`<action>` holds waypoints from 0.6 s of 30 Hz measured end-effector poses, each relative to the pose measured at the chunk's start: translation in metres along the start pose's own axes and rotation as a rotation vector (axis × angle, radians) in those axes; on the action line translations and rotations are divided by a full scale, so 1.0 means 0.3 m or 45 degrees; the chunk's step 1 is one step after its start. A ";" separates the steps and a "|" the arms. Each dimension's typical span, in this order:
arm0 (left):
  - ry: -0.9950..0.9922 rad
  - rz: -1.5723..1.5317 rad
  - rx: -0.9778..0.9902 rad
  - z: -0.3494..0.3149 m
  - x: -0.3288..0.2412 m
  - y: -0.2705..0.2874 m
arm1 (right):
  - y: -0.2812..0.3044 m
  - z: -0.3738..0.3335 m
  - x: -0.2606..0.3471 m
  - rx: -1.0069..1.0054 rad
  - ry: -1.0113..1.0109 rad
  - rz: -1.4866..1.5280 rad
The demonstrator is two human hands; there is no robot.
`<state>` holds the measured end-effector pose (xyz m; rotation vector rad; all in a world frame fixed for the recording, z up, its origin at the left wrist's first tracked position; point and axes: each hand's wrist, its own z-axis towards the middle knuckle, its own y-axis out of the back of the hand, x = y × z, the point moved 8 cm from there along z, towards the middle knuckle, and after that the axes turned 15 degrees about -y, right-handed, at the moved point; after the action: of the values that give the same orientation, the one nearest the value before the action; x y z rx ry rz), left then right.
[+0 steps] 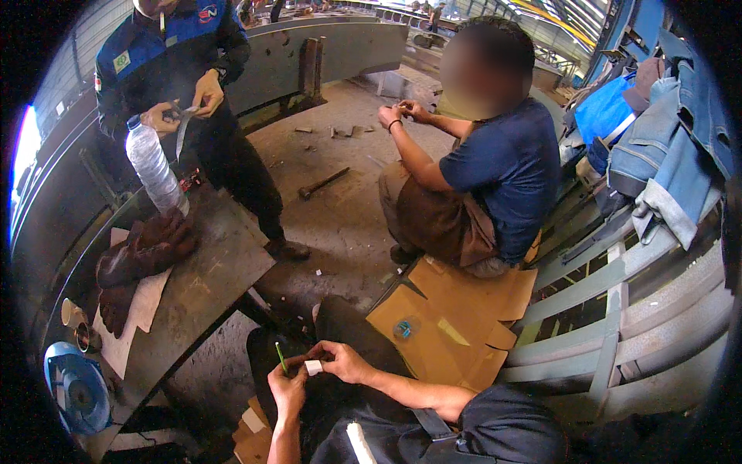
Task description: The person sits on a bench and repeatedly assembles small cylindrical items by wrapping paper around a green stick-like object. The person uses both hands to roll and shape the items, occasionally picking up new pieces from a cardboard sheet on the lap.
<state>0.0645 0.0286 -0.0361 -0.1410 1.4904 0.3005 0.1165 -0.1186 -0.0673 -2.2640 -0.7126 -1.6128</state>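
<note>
My left hand (287, 390) is closed, with a thin bright green stick (280, 357) rising from between its fingers. I cannot tell whether the stick is a pen. A small white block-like piece (313, 367) sits between my two hands. My right hand (348, 363) pinches that piece from the right, its fingertips close to my left hand. Both hands are over my dark-clothed lap. A white rod-shaped thing (360, 443) stands out against my dark clothing below them.
To the left, a dark metal table (209, 259) bears brown gloves (147, 247), a wrapped bottle (153, 164) and a blue round object (77, 390). One person (502, 170) squats on flattened cardboard (456, 317); another (174, 77) stands handling a strip. Clothes (657, 147) hang over a slatted rack at right.
</note>
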 end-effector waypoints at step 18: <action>0.131 0.028 -0.007 -0.014 0.048 0.026 | 0.003 -0.051 0.061 -0.143 0.229 -0.285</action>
<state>0.0589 0.0365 -0.0500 -0.1466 1.5939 0.3192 0.1095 -0.1224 -0.0447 -2.1391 -0.8736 -1.9765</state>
